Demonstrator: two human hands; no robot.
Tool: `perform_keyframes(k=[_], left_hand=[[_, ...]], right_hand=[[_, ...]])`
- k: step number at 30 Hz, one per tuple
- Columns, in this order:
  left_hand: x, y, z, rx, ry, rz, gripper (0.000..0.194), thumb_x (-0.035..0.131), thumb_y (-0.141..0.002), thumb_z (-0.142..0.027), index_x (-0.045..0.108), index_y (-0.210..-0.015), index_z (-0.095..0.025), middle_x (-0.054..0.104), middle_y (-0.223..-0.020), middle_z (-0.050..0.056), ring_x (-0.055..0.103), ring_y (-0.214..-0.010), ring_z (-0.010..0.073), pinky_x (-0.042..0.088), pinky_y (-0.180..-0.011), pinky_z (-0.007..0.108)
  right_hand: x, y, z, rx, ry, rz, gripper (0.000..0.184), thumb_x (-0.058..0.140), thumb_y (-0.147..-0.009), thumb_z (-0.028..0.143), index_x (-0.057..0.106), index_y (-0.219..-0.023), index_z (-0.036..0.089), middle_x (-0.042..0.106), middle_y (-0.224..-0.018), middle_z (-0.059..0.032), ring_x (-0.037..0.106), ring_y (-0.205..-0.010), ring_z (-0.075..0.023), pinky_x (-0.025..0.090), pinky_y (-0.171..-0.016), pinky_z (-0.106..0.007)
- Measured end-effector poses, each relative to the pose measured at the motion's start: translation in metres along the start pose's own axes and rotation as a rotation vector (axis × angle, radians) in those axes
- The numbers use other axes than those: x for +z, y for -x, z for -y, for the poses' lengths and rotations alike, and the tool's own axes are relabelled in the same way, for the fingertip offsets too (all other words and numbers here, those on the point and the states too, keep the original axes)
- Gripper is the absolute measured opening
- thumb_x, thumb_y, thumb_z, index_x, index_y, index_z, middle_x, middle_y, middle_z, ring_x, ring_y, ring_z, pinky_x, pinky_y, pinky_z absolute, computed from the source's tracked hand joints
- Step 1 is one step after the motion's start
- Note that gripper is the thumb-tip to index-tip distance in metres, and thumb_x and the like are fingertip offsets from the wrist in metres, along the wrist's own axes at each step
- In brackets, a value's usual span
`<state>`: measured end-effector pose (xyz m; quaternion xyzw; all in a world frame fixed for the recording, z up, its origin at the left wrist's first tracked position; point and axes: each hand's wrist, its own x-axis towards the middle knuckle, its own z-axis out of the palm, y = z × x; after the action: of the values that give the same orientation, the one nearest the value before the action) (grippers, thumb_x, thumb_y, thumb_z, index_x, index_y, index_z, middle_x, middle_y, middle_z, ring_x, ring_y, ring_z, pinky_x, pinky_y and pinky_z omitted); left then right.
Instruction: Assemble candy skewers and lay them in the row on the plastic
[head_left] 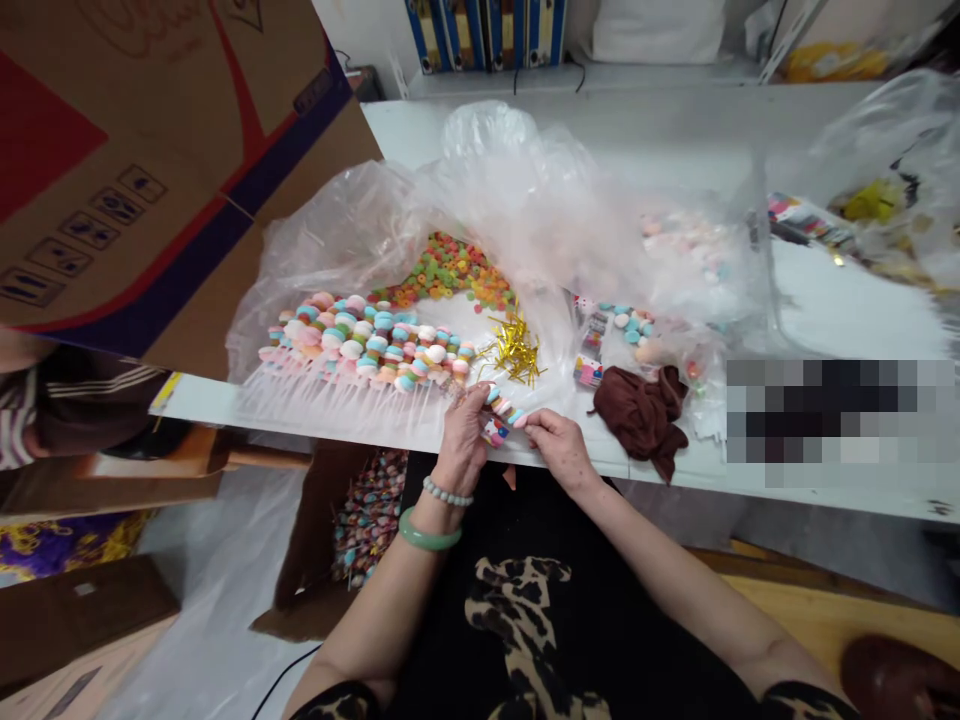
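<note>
A marshmallow candy skewer (504, 405) with pink, white and blue pieces spans the gap between my hands at the table's front edge. My left hand (466, 428) is closed around one end, along with a small printed clear bag (495, 431). The fingers of my right hand (559, 448) pinch the skewer's other end. Just beyond them lies a heap of gold twist ties (514, 348). To the left, many similar skewers (367, 340) are piled with their white sticks toward me. Printed wrappers (589, 370) lie to the right of the ties.
Gummy rings (450, 270) lie behind the skewers on clear plastic sheeting (491, 140). A brown cloth (641, 415) sits to the right. A large cardboard box (180, 130) stands at left; a box of wrapped candies (371, 520) is below the table.
</note>
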<state>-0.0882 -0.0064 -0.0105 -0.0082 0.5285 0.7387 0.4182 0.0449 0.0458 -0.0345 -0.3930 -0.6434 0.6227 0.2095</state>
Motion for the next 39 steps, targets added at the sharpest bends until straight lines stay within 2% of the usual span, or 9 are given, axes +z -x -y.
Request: perform_keyframes(k=[9,13,16,19,25,28,32,35,39], left_hand=[[0.006,-0.001,-0.001,-0.070,0.109,-0.029,0.033,0.082,-0.061,-0.026,0.064,-0.086,-0.015,0.065,-0.077,0.002,0.068,-0.070,0.0178,0.051,-0.055,0.025],[0.011,0.009,0.001,-0.064,0.047,0.002,0.041,0.075,-0.073,-0.037,0.064,-0.107,-0.017,0.066,-0.085,0.004,0.068,-0.068,0.0168,0.052,-0.054,0.026],[-0.006,0.025,-0.002,0.096,-0.211,-0.024,0.050,0.070,-0.079,-0.044,0.061,-0.122,-0.020,0.068,-0.092,0.005,0.063,-0.061,0.0121,0.049,-0.050,0.023],[-0.037,0.035,0.000,0.371,-0.472,-0.130,0.040,0.071,-0.078,-0.045,0.068,-0.108,-0.019,0.068,-0.090,0.005,0.058,-0.058,0.0087,0.044,-0.048,0.018],[-0.062,0.033,0.005,0.354,-0.358,-0.045,0.038,0.058,-0.085,-0.052,0.063,-0.090,-0.015,0.055,-0.067,-0.003,0.044,-0.040,0.0058,0.029,-0.036,0.019],[-0.066,0.047,-0.008,0.470,-0.675,-0.076,0.033,0.053,-0.090,-0.047,0.065,-0.091,-0.016,0.059,-0.069,-0.001,0.049,-0.046,0.0084,0.036,-0.043,0.021],[-0.094,0.076,-0.026,0.705,-1.453,-0.356,0.020,0.052,-0.090,-0.027,0.069,-0.096,-0.019,0.068,-0.093,0.006,0.062,-0.082,0.0176,0.044,-0.066,0.026],[-0.114,0.084,-0.026,0.567,-1.854,-0.357,0.023,0.050,-0.090,-0.020,0.070,-0.100,-0.020,0.069,-0.101,0.008,0.063,-0.087,0.0205,0.042,-0.066,0.028],[-0.124,0.075,-0.017,0.420,-1.992,-0.264,0.026,0.048,-0.091,-0.020,0.069,-0.105,-0.020,0.070,-0.097,0.009,0.064,-0.088,0.0220,0.043,-0.068,0.029]], right_hand=[[0.000,0.001,0.000,0.095,-0.061,0.078,0.020,0.057,-0.071,0.033,0.069,-0.079,0.020,0.054,-0.054,0.0052,0.041,-0.043,-0.0102,0.032,-0.043,-0.023],[-0.005,0.003,0.000,0.074,-0.077,0.042,0.018,0.057,-0.070,0.033,0.067,-0.075,0.019,0.053,-0.055,0.0051,0.041,-0.044,-0.0095,0.032,-0.043,-0.022],[-0.014,0.003,-0.002,0.096,-0.135,-0.037,0.024,0.057,-0.071,0.036,0.068,-0.084,0.018,0.052,-0.056,0.0059,0.037,-0.043,-0.0087,0.028,-0.041,-0.022],[-0.019,0.003,-0.006,0.080,-0.178,-0.070,0.026,0.058,-0.073,0.036,0.068,-0.087,0.018,0.052,-0.057,0.0057,0.036,-0.043,-0.0081,0.026,-0.041,-0.022],[-0.017,0.002,-0.008,0.051,-0.225,-0.087,0.020,0.061,-0.073,0.034,0.066,-0.082,0.017,0.052,-0.057,0.0056,0.038,-0.043,-0.0073,0.027,-0.042,-0.021],[-0.017,0.002,-0.006,0.058,-0.225,-0.081,0.020,0.061,-0.072,0.034,0.066,-0.082,0.017,0.052,-0.057,0.0056,0.037,-0.043,-0.0072,0.026,-0.042,-0.021],[-0.017,0.002,-0.005,0.053,-0.214,-0.086,0.020,0.062,-0.073,0.035,0.066,-0.083,0.017,0.052,-0.057,0.0056,0.037,-0.043,-0.0072,0.026,-0.042,-0.022],[-0.017,0.001,-0.006,0.040,-0.209,-0.077,0.020,0.061,-0.073,0.034,0.066,-0.083,0.017,0.053,-0.058,0.0055,0.037,-0.044,-0.0073,0.026,-0.042,-0.022],[-0.016,0.001,-0.008,0.043,-0.196,-0.072,0.020,0.061,-0.073,0.034,0.066,-0.083,0.018,0.053,-0.059,0.0055,0.038,-0.043,-0.0074,0.026,-0.042,-0.022]])
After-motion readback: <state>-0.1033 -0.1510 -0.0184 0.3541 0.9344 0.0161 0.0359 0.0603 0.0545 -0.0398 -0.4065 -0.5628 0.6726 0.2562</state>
